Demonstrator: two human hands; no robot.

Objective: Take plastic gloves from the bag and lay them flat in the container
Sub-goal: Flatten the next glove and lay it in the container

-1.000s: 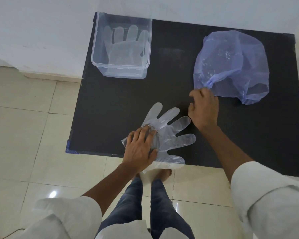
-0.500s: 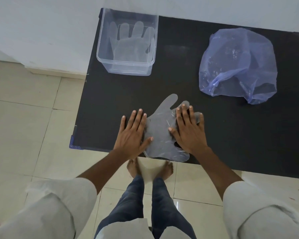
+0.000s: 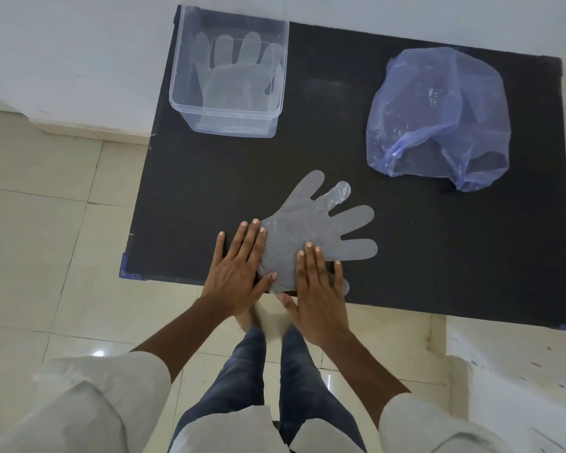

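Fingers (image 3: 245, 233) of both hands spread flat, gripping nothing: left hand (image 3: 239, 269) and right hand (image 3: 321, 295) press glove (image 3: 311, 230) smooth on desk (image 3: 209, 191), lower centre of frame, likely so it lies flat in container (image 3: 275, 112), upper left; bag (image 3: 438, 119) upper right.

Black table against a white wall, tiled floor.
I see the matte black tabletop (image 3: 373, 142) w/ blue tape at near-left corner (image 3: 129, 273) & near-right corner; white wall (image 3: 62, 44) along far side; cream glossy floor tiles (image 3: 46, 240) left & near, a light glare spot (image 3: 98, 353) on one; white paint-flecked surface (image 3: 520, 354) near-right.
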